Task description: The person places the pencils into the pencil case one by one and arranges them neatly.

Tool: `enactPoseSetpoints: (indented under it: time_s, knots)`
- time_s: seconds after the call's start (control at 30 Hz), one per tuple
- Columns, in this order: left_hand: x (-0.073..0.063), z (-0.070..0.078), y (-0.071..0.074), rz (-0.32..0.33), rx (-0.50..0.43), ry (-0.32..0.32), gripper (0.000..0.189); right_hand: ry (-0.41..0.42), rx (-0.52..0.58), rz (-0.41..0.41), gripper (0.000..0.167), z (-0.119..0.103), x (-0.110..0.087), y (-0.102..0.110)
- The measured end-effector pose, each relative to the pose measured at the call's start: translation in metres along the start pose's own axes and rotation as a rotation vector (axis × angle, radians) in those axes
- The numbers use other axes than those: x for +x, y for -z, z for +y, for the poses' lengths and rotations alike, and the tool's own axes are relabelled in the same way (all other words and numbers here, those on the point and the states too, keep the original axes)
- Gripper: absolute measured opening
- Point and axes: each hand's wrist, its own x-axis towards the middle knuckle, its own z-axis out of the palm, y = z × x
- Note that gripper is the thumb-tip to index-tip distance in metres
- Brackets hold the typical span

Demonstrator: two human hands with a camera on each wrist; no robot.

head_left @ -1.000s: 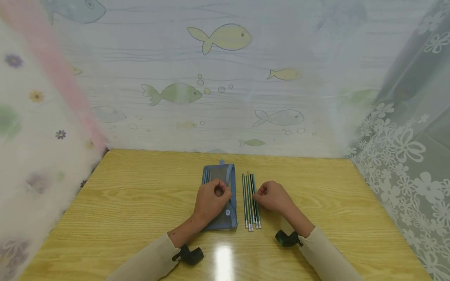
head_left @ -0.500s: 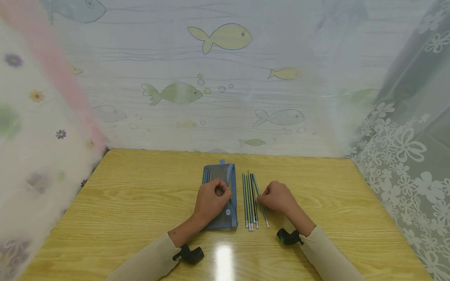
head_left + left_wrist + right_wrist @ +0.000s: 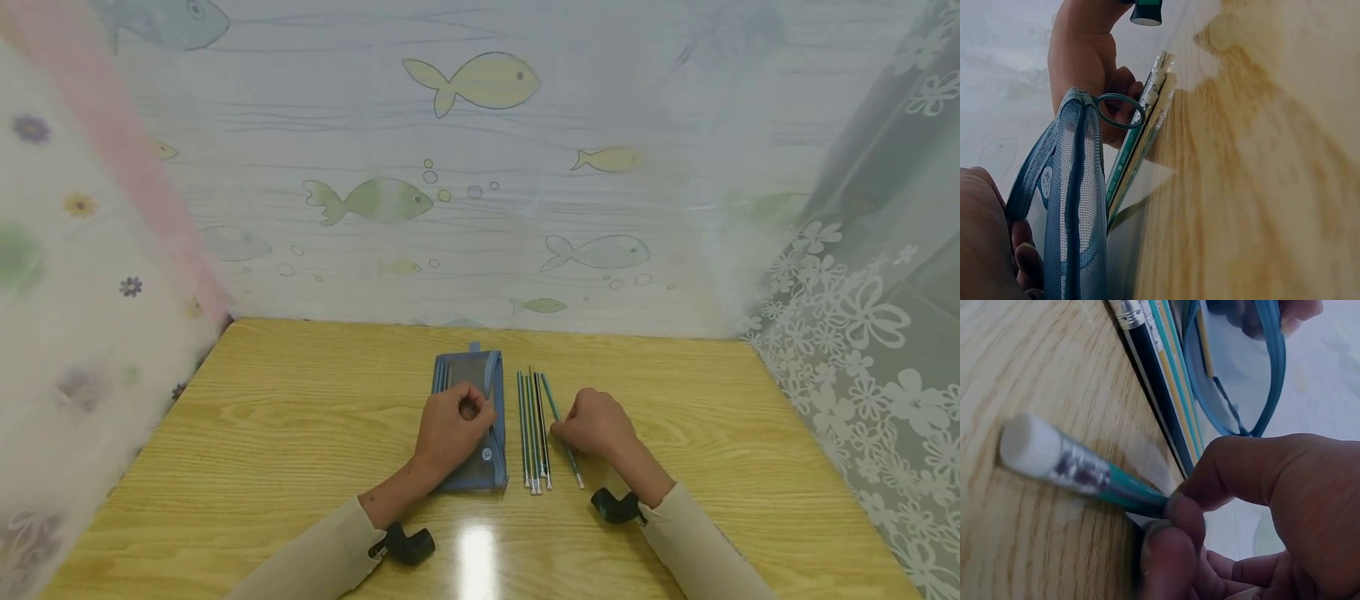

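My left hand (image 3: 450, 427) lies over a blue mesh zip pouch (image 3: 468, 477), its thumb and fingers pinching the pouch's open edge, as the left wrist view shows. Through the mesh, several pencils show along the pouch's left side. To the right of the pouch lies a row of pencils (image 3: 534, 442), green, yellow and black with silver ferrules. Apart from that row, my right hand (image 3: 596, 423) pinches a green pencil (image 3: 1116, 484) by its middle. The white eraser (image 3: 1029, 445) on this pencil points toward my body, close over the table.
Under everything is a wood-grain table (image 3: 322, 400). A fish-printed curtain (image 3: 480, 242) hangs behind its far edge, and a white-flowered curtain (image 3: 862, 350) hangs on the right. Both wrists carry black camera mounts (image 3: 408, 546) below beige sleeves (image 3: 322, 546).
My right hand has moved slightly right, drawing one green pencil out of the row and tilting it. The left hand and the pouch have stayed in place.
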Motion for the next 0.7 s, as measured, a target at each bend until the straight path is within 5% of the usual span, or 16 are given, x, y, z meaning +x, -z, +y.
enactPoseSetpoints:
  time_s: [0.27,0.7]
  knots:
    - [0.0,-0.001,0.0,0.003,0.007,-0.004,0.012,-0.006,-0.005,-0.019,0.053,0.003,0.003,0.0]
    - [0.0,-0.003,-0.002,-0.007,0.003,0.024,0.012,0.133,0.136,-0.067,0.054,-0.008,0.005,0.005]
